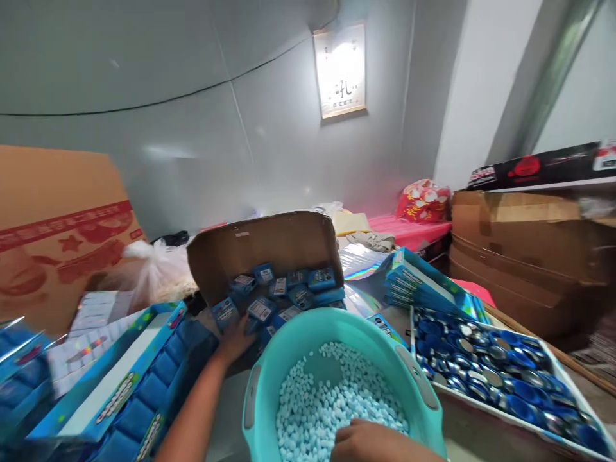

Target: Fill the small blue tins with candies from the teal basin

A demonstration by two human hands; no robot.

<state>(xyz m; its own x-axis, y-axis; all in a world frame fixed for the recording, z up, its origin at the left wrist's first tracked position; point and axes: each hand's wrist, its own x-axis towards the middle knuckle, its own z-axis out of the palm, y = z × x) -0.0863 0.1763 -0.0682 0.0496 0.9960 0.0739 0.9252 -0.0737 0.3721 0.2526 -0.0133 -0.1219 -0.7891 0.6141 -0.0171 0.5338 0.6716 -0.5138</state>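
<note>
My left hand (pixel 237 341) reaches into a brown cardboard box (pixel 264 240) and is up against the small blue boxes (pixel 260 310) lying loose there. Its fingers are dim and blurred, so a grip on one of them cannot be made out. In front of me stands a turquoise plastic tub (pixel 260 391) with grey handle grips, partly filled with small pale-blue tablets (pixel 332 401). Low in the tub, my right hand (pixel 363 441) is closed, its fingers curled down at the tablets. Whatever those fingers hold is hidden.
On the right, a white tray (pixel 517 420) holds many blue and silver round tins (pixel 486 369). Behind it lie stacked blue display cartons (pixel 423 282). Open blue display boxes (pixel 129 391) stand at left. Large cardboard cartons (pixel 524 256) flank the far right.
</note>
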